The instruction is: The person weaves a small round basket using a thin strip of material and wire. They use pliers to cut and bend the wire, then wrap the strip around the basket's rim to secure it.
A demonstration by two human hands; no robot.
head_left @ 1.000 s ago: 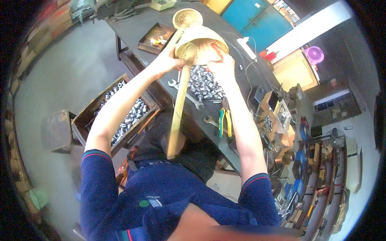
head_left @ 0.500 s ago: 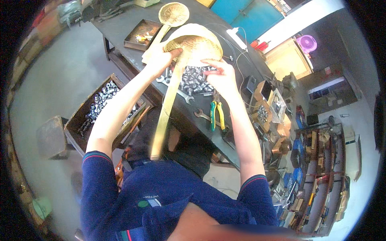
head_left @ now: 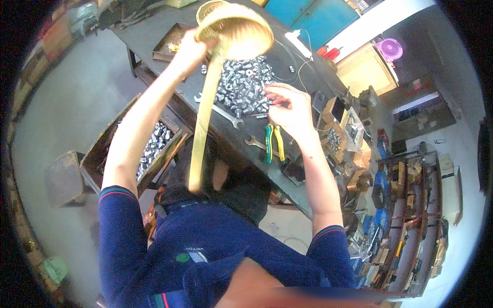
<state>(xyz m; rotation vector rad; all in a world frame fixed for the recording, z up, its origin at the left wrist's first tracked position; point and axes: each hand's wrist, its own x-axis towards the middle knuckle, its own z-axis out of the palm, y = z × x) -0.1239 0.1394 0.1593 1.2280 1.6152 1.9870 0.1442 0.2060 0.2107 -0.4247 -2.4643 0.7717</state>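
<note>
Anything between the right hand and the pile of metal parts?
Nothing visible. The right hand is at the right edge of the pile. The scoop, in the left hand, is toward the far side; the pliers lie nearer the body.

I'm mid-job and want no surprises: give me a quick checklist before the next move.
1. Scoop held: ok. The left hand grips the long-handled yellowish scoop close to its bowl.
2. Right hand unburdened: cannot tell. The right hand is at the right edge of the metal parts; its fingertips are unclear.
3. Parts gathered: ok. Most lie in one heap on the dark table.
4. Tools well away: not ok, I'd judge. A wrench lies beside the heap, and the pliers are close to the right hand.
5. Scoop empty: cannot tell. Its bowl is tilted and not fully visible.
</note>
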